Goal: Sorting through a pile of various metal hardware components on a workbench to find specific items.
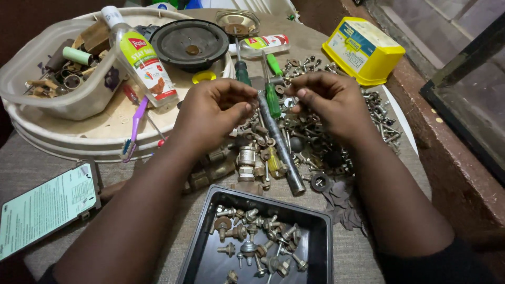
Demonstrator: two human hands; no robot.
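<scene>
My left hand (213,108) and my right hand (329,100) hovered side by side above the heap of screws, nuts and bolts (315,142) spread over the desk (31,163). The fingers of each hand were curled in, thumb against fingertips, pinched on something too small for me to make out; the two hands were near each other but not touching. Between them lay a green-handled screwdriver (272,97), and a long grey metal rod (281,147) ran from under my fingertips down toward me. A second, darker green screwdriver (242,71) lay just beyond my left hand.

Close below my forearms stood a black rectangular tray (315,231) with a scatter of rusty bolts and screws (258,242) in it. Brass pipe fittings (244,160) sat between the tray and the heap.

To my left, a round cream tray (63,139) carried a clear plastic tub of odd parts (58,100), a plastic bottle with a red and green label (142,58) leaning across it, a black speaker cone (190,43) and a purple toothbrush (134,129). At the far side of the desk stood a yellow plastic box (364,50). A pale green printed sheet on a dark board (44,208) lay at my near left.
</scene>
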